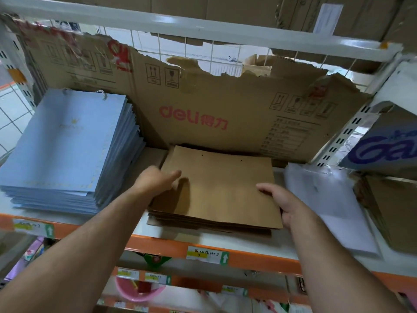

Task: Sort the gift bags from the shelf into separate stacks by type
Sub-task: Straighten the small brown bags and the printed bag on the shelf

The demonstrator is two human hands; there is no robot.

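A low stack of flat brown kraft paper bags (223, 188) lies in the middle of the shelf (203, 239). My left hand (155, 180) rests on the stack's left edge, thumb on top and fingers tucked down the side. At the stack's right edge my right hand (284, 203) holds on, thumb lying across the top bag and fingers curled round the side. A tall stack of pale blue gift bags (70, 145) with cord handles stands at the left. A blurred white bag (327, 204) lies just right of my right hand.
A torn brown cardboard sheet (203, 105) with red print lines the back of the shelf. More brown bags (392, 208) and a box with blue lettering (383, 150) sit at the far right. Orange rails with price tags (207, 255) front this shelf and lower ones.
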